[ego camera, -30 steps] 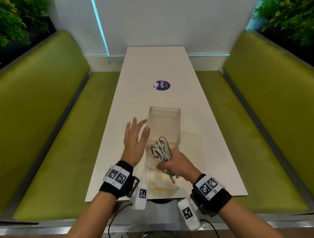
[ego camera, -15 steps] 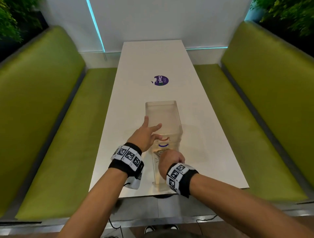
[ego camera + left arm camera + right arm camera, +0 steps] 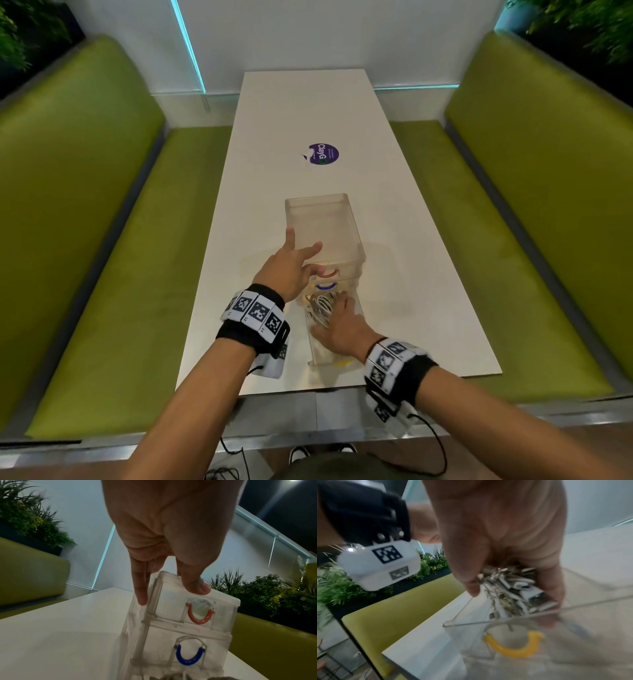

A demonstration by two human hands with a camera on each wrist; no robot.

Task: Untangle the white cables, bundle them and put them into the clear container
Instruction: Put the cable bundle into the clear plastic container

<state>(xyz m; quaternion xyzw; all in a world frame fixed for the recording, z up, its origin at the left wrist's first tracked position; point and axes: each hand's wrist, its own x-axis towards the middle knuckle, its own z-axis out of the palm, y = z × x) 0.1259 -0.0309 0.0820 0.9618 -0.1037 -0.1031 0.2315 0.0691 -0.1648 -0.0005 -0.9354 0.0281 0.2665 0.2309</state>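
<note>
Green benches flank our white table, where our right hand fingers clamp the bundled white cables inside the clear plastic drawer container's open drawer at 6 o'clock, left hand fingers spread steadying the top; loose loops could spring out on release.

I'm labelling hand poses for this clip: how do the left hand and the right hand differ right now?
The left hand rests on top of the clear container with straight fingers; the right hand curls around the white cables. The left is up on the container, the right low in its pulled-out drawer. Both wear black wrist straps.
</note>
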